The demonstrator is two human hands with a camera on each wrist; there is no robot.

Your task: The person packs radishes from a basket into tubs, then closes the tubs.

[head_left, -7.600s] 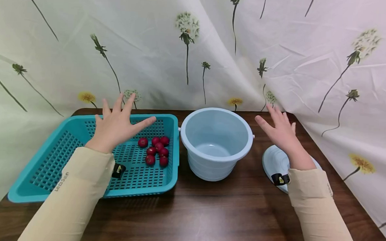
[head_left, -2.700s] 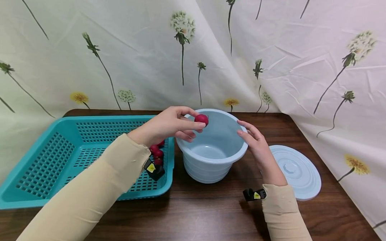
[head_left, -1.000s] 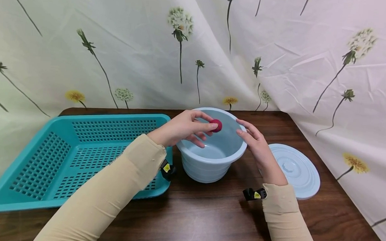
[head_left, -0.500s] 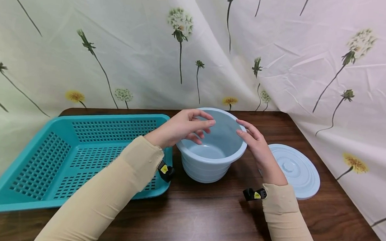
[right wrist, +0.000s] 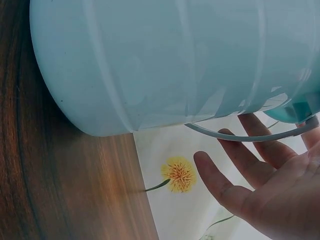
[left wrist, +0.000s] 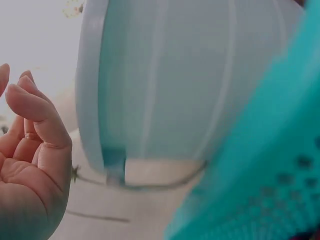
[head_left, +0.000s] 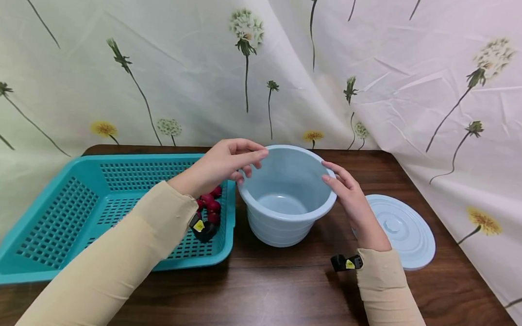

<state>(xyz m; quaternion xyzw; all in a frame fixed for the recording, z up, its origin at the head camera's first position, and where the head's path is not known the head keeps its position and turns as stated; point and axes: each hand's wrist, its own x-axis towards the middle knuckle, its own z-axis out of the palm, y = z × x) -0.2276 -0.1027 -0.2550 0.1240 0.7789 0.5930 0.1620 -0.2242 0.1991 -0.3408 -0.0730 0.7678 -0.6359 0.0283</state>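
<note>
My left hand (head_left: 219, 163) is over the right end of the turquoise basket (head_left: 229, 229), beside the bucket's left rim. Its fingers are loosely bent and hold nothing, as the left wrist view also shows. Several red radishes (head_left: 214, 207) lie in the basket below, partly covered by that arm and its wrist camera. The light blue bucket (head_left: 280, 227) stands upright; no radish shows on the visible part of its floor. My right hand (head_left: 355, 201) holds the bucket's right rim between thumb and forefinger. In the right wrist view its other fingers spread near the bucket's handle (right wrist: 250, 138).
A round light blue lid (head_left: 408, 232) lies on the dark wooden table (head_left: 277, 300), right of the bucket and partly behind the right forearm. A white cloth (head_left: 181, 81) printed with dandelions hangs behind the table.
One second ago the left hand held a radish over the bucket; half a second ago its fingers held none. It has since moved left toward the basket. The right hand stays at the rim.
</note>
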